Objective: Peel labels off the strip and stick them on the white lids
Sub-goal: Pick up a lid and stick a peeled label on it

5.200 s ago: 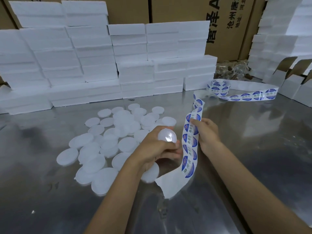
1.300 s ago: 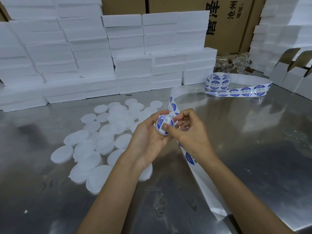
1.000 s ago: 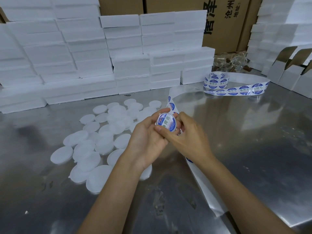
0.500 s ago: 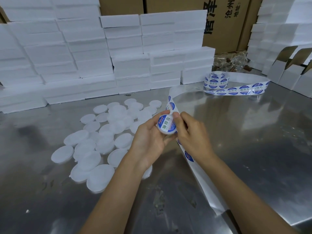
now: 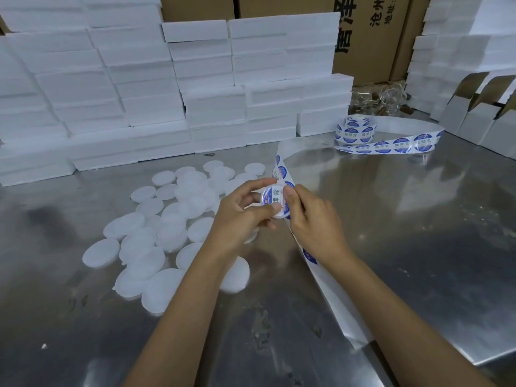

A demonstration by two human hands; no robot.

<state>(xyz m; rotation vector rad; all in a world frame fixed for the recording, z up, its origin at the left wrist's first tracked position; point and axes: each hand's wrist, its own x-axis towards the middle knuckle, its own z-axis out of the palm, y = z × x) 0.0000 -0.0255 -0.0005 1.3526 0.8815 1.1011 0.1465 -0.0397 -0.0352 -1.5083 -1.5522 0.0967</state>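
step: smoothing label onto lid | left hand grips the lid, held above the bench just right of the loose lids | right hand thumb presses label — grip unclear | tip: rub centre outward — avoid bubbles | strip hangs behind right hand

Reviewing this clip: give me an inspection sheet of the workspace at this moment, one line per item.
Surface: reflective metal table, smudged.
Job's things: labelled lid held above the table; plain white lids piled at left; label strip trailing from the label roll.
Clutter: clear plastic bags behind the roll.
Grippers: left hand grips the lid; right hand presses its thumb on the label.
Cables: nothing seen.
Surroundings: stacked foam boxes, cardboard cartons, open small boxes.
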